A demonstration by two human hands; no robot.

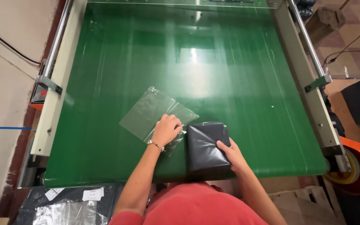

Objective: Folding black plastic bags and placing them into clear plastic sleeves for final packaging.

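While the left hand (pixel 166 129) pinches the near edge of a clear plastic bag (pixel 157 113) lying flat on the green belt (pixel 238 83), the right hand (pixel 231 153) grips a folded black bundle (pixel 205 143) just beside it. It looks like cloth, though that is hard to tell. A bracelet (pixel 156 145) circles the left wrist.
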